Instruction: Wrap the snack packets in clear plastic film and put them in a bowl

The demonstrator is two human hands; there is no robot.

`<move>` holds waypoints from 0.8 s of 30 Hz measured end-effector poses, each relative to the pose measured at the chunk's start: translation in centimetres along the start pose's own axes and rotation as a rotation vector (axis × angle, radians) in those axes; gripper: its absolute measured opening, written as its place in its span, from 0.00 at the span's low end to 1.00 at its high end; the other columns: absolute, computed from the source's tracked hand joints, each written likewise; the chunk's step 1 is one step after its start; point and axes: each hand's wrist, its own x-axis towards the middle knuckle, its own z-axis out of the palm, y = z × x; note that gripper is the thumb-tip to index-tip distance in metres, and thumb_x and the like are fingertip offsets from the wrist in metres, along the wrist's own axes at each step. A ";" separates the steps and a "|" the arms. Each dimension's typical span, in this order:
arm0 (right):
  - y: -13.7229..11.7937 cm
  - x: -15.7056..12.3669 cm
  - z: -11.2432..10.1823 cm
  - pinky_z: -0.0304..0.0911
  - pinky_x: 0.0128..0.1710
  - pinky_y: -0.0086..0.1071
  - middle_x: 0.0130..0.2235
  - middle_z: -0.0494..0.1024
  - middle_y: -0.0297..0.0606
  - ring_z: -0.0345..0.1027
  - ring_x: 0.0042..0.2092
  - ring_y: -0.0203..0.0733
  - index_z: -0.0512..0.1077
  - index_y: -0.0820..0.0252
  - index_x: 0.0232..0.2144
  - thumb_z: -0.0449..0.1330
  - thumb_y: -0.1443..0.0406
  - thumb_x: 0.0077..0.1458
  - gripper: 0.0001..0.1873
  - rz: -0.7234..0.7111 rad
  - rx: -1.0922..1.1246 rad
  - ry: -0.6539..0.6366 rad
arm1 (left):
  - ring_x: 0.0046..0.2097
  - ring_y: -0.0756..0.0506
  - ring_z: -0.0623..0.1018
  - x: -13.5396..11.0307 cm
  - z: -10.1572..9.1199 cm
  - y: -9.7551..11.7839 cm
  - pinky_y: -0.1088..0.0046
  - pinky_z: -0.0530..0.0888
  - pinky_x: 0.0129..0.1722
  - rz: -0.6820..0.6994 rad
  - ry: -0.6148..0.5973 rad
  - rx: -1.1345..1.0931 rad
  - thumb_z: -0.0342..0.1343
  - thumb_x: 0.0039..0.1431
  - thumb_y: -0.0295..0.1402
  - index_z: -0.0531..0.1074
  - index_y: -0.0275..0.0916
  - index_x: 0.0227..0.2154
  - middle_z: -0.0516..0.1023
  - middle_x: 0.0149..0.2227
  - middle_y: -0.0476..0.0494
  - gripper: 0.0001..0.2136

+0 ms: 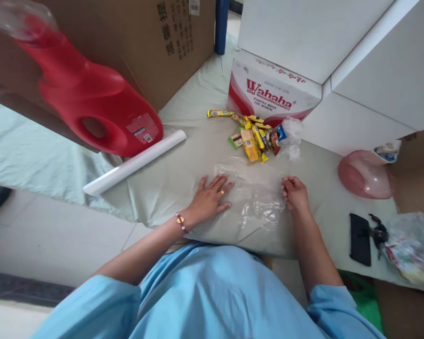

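Observation:
A clear plastic bag (255,190) lies flat on the pale green cloth (183,169) in front of me. My left hand (212,197) rests flat on the bag's left edge, fingers spread, a ring on one finger and a bead bracelet at the wrist. My right hand (294,192) is curled at the bag's right edge, its fingers pinched on the plastic. Just beyond the bag sits a pile of several small snack bars in yellow, green and red wrappers (253,134).
A red detergent jug (92,101) and a white roll (134,162) lie at left. A Wahaha carton (272,92) stands behind the snacks, white boxes (339,56) beside it. At right lie a pink bowl (363,174), a black phone (360,238), keys (378,233) and a filled plastic bag (413,247).

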 end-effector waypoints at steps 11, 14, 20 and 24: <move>-2.3 -0.5 -4.5 0.66 0.40 0.36 0.37 0.80 0.39 0.71 0.36 0.41 0.77 0.58 0.41 0.63 0.53 0.59 0.16 -0.450 -0.482 0.238 | 0.78 0.30 0.51 -0.9 -3.4 -3.6 0.35 0.40 0.73 0.110 -0.165 -0.045 0.59 0.64 0.46 0.58 0.49 0.74 0.54 0.77 0.35 0.36; -3.3 -5.0 -3.7 0.71 0.44 0.40 0.40 0.82 0.41 0.75 0.40 0.45 0.79 0.55 0.44 0.58 0.54 0.68 0.14 -0.595 -0.574 -0.001 | 0.78 0.29 0.51 -0.6 -4.6 -2.4 0.34 0.43 0.73 0.071 0.014 -0.061 0.54 0.64 0.35 0.69 0.46 0.67 0.63 0.74 0.36 0.28; 1.6 -12.3 0.3 0.67 0.65 0.54 0.69 0.70 0.50 0.64 0.69 0.55 0.65 0.52 0.70 0.56 0.63 0.70 0.28 -0.876 -0.833 -0.391 | 0.75 0.34 0.62 0.0 -3.2 2.6 0.40 0.44 0.75 0.065 0.192 -0.028 0.50 0.71 0.35 0.71 0.43 0.64 0.70 0.70 0.34 0.21; 6.1 -14.1 -1.7 0.55 0.72 0.59 0.74 0.61 0.48 0.51 0.76 0.56 0.48 0.53 0.78 0.57 0.60 0.71 0.39 -0.923 -1.061 -0.479 | 0.75 0.32 0.62 0.1 -0.4 1.6 0.38 0.38 0.75 0.075 0.031 0.018 0.50 0.73 0.42 0.62 0.44 0.72 0.60 0.75 0.33 0.27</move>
